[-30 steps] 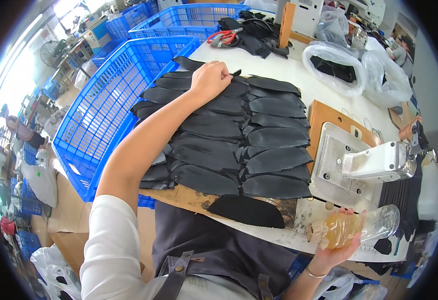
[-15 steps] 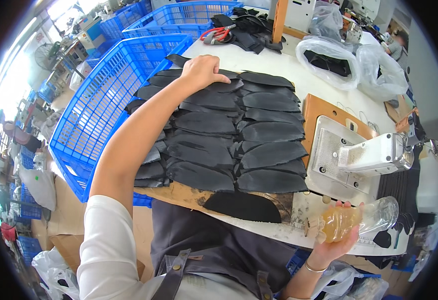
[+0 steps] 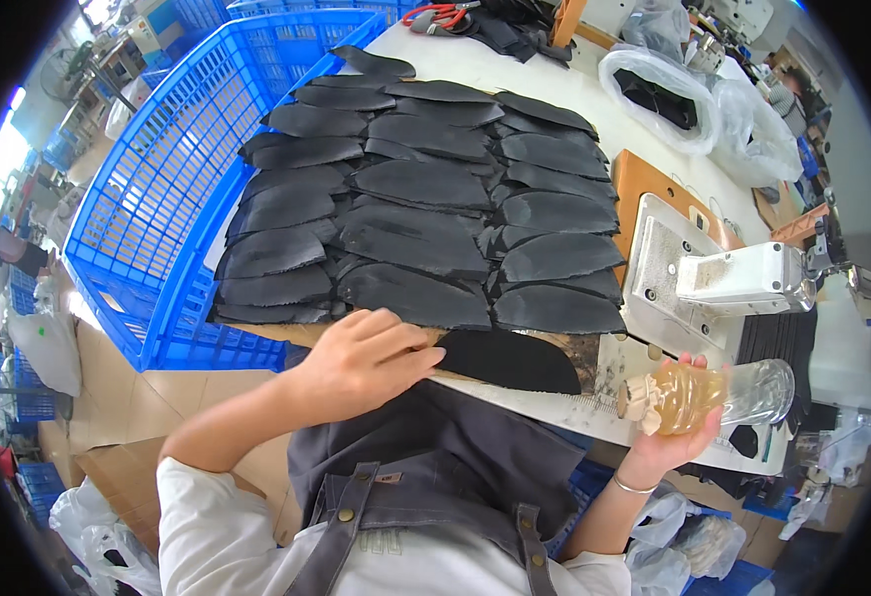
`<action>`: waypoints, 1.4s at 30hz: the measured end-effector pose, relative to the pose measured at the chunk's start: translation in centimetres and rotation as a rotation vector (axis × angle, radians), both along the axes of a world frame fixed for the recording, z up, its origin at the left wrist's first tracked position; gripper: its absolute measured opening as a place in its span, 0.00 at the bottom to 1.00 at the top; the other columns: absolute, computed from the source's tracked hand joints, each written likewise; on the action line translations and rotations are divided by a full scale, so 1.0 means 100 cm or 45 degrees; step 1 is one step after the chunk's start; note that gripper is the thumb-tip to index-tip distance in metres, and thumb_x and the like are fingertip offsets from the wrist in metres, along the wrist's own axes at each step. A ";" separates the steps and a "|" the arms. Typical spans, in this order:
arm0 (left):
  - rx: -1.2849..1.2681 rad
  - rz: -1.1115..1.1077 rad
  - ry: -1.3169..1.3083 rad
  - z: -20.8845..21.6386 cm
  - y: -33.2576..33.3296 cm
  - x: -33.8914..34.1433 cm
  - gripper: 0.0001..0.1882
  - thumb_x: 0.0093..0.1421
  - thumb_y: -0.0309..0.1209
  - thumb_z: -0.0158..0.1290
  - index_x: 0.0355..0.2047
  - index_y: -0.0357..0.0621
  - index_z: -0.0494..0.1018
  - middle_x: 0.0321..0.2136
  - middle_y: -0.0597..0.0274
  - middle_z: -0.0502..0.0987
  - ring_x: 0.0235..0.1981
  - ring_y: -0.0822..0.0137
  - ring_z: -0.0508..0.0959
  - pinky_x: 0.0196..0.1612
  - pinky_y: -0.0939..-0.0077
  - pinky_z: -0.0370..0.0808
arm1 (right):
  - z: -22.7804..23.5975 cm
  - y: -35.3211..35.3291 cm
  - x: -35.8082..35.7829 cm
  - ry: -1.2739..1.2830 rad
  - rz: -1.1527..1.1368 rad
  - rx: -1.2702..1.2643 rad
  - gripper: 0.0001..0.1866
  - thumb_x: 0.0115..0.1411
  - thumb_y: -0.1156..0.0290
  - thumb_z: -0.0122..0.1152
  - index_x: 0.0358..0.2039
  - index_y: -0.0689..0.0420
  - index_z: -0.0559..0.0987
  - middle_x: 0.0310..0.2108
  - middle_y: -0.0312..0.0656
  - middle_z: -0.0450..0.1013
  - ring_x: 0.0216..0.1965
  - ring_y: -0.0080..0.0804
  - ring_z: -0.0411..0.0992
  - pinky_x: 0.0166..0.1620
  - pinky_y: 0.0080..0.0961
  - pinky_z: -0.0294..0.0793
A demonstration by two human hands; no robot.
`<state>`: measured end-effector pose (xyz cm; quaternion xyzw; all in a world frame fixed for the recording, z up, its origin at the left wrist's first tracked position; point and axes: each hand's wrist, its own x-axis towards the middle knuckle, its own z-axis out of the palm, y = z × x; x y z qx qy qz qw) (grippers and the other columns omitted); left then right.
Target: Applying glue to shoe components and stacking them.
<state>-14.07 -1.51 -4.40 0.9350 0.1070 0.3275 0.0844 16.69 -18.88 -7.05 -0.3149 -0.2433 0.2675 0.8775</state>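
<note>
Rows of overlapping black leaf-shaped pieces [image 3: 420,184] cover a brown board [image 3: 246,330] on the table. At the board's front edge my left hand [image 3: 366,360] is closed, fingers curled. Its thumb points toward the left tip of a single black curved piece [image 3: 513,362], darker than the others. What the fingers hold, if anything, is hidden. My right hand [image 3: 676,447] grips a clear bottle [image 3: 689,395] lying on its side, with yellowish liquid in the left part and a crumpled pale wrap on its left end.
A blue plastic crate [image 3: 172,189] stands against the table's left side. White machine arm [image 3: 743,278] and its metal plate sit at the right. Farther back lie red-handled cutters [image 3: 440,17] and a clear bag [image 3: 659,99] holding black material.
My left hand has come back from the far rows to the board's front edge. The view has shifted, and my right hand still holds the bottle.
</note>
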 end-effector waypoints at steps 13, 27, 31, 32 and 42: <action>0.269 -0.104 -0.313 -0.047 0.005 -0.016 0.14 0.41 0.26 0.56 0.32 0.38 0.76 0.36 0.59 0.75 0.36 0.64 0.74 0.39 0.73 0.76 | 0.053 0.090 -0.133 -1.228 0.334 -0.137 0.54 0.44 0.67 0.71 0.63 0.58 0.43 0.47 0.53 0.63 0.48 0.41 0.66 0.51 0.35 0.67; 0.239 -0.128 -0.270 -0.049 0.007 -0.019 0.13 0.40 0.27 0.56 0.29 0.38 0.77 0.35 0.60 0.74 0.38 0.64 0.73 0.41 0.74 0.76 | 0.058 0.089 -0.171 -1.558 0.224 -0.715 0.52 0.47 0.66 0.67 0.63 0.62 0.41 0.45 0.54 0.64 0.45 0.40 0.67 0.48 0.34 0.69; 0.234 -0.123 -0.296 -0.046 0.006 -0.016 0.12 0.40 0.26 0.58 0.28 0.39 0.77 0.35 0.60 0.74 0.37 0.65 0.73 0.39 0.74 0.76 | 0.039 0.101 -0.147 -1.430 0.143 -0.313 0.51 0.48 0.67 0.66 0.62 0.63 0.41 0.45 0.54 0.64 0.45 0.40 0.67 0.48 0.34 0.69; 0.229 -0.136 -0.292 -0.045 0.006 -0.015 0.12 0.40 0.26 0.58 0.28 0.39 0.77 0.35 0.60 0.74 0.37 0.65 0.73 0.39 0.74 0.76 | 0.038 0.101 -0.146 -1.470 0.083 -0.341 0.47 0.48 0.67 0.67 0.60 0.64 0.47 0.44 0.53 0.65 0.45 0.39 0.67 0.48 0.34 0.70; 0.227 -0.093 -0.326 -0.045 0.005 -0.013 0.10 0.42 0.24 0.60 0.28 0.40 0.76 0.35 0.61 0.76 0.33 0.66 0.74 0.34 0.75 0.76 | 0.050 0.070 -0.110 -1.222 -0.229 -0.638 0.38 0.48 0.74 0.65 0.57 0.65 0.56 0.44 0.52 0.68 0.46 0.39 0.68 0.51 0.34 0.68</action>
